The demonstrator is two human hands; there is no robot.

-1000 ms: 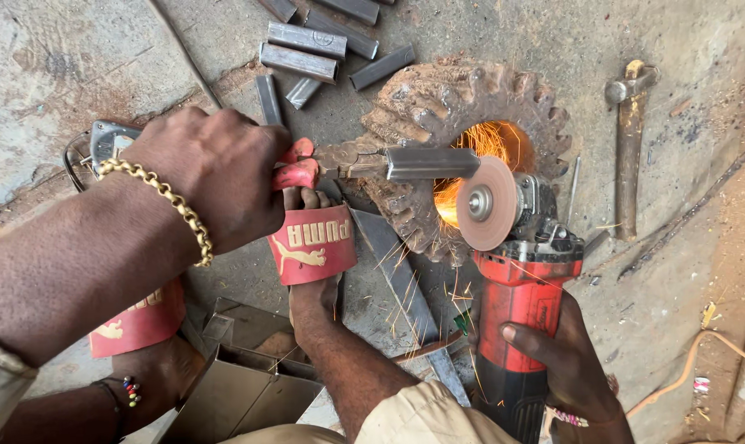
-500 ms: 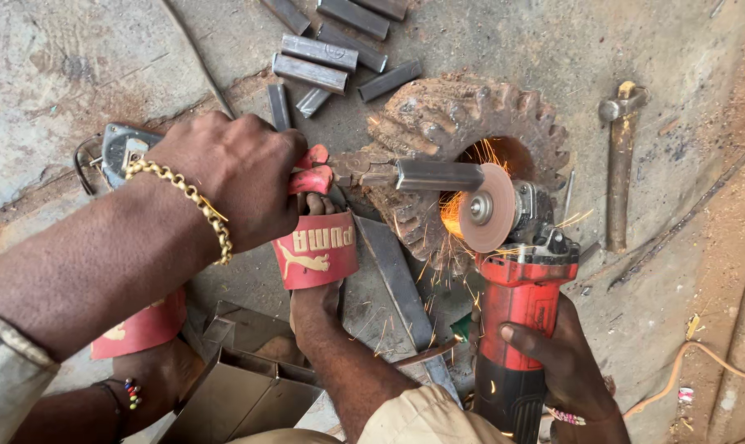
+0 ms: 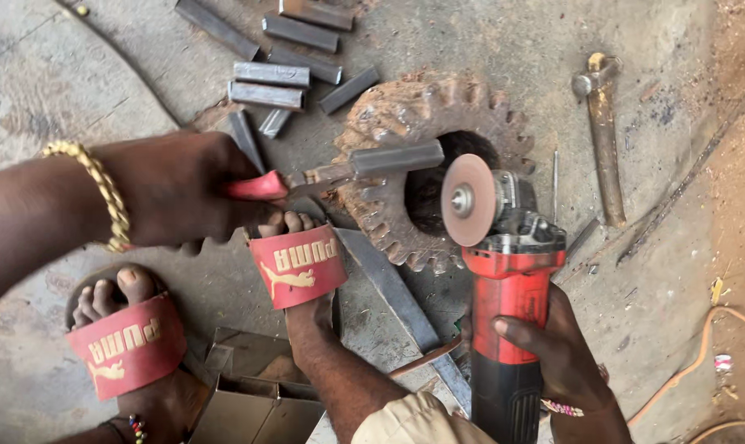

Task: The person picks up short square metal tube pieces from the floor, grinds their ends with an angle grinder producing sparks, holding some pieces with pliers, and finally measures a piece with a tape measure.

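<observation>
Metal workshop: grinder (image 3: 504, 312), rusty gear (image 3: 389, 123)

A rusty toothed gear wheel (image 3: 405, 123) lies flat on the grey concrete floor (image 3: 76, 99), its round centre hole dark. Beyond it a loose cluster of short grey metal bars (image 3: 286, 57) lies scattered, some side by side, some at angles. To the right, well apart from the gear, a hammer (image 3: 603, 123) with a worn wooden handle lies lengthwise, and a thin nail (image 3: 555, 177) lies between it and the gear. A long flat steel strip (image 3: 397, 300) runs diagonally below the gear. Near the bottom edge sits a folded sheet-metal box (image 3: 253, 395). An orange cable (image 3: 701, 345) curves across the dusty ground at lower right.
</observation>
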